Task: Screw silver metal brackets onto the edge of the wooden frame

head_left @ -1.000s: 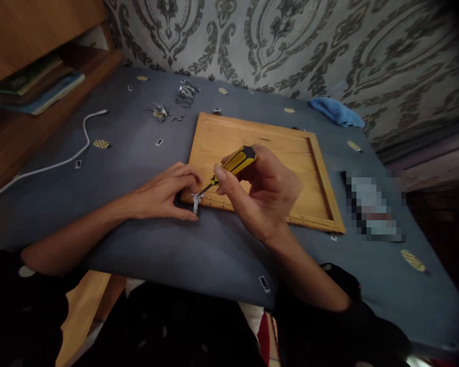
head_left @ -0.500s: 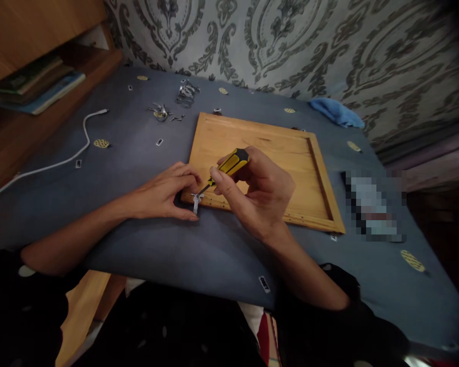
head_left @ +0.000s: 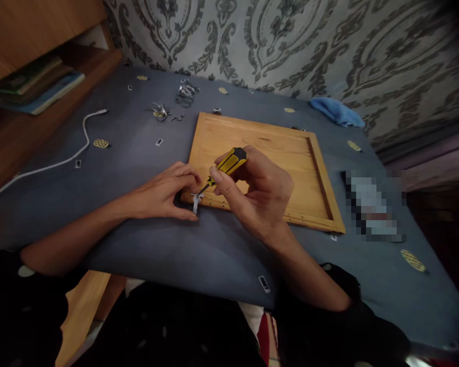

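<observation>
My right hand (head_left: 258,196) is closed round a yellow and black screwdriver (head_left: 227,164), whose tip meets a small metal bracket (head_left: 196,200) at the near left corner of a wooden frame panel (head_left: 290,153). My left hand (head_left: 162,193) lies on the blue cloth beside that corner, its fingers pinched on the bracket. The panel lies flat on the cloth-covered table (head_left: 137,244).
Loose metal hardware (head_left: 185,94) and small fittings (head_left: 160,112) lie at the back of the table. A white cable (head_left: 61,163) runs along the left side. A blue rag (head_left: 336,112) sits at the back right. Books (head_left: 34,84) rest on a wooden shelf to the left.
The screwdriver handle has turned and shifted slightly left in my right hand. My left hand and the bracket have stayed in place.
</observation>
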A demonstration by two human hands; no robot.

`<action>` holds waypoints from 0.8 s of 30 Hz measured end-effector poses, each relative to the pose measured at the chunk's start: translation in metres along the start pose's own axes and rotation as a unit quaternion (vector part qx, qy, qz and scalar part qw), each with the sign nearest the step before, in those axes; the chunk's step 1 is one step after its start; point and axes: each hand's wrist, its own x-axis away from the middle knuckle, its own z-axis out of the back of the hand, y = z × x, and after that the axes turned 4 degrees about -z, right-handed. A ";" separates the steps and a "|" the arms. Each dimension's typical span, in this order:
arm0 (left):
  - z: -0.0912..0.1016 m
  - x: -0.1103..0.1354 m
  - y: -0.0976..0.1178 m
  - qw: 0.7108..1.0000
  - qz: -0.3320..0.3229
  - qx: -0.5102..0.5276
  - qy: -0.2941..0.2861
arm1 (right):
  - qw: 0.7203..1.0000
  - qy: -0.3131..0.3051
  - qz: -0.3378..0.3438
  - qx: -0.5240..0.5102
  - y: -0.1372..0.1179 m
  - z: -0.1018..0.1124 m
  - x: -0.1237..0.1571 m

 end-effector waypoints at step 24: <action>0.002 0.000 0.004 1.000 0.020 0.009 -0.005 | 0.999 0.005 -0.002 0.039 0.000 0.002 -0.001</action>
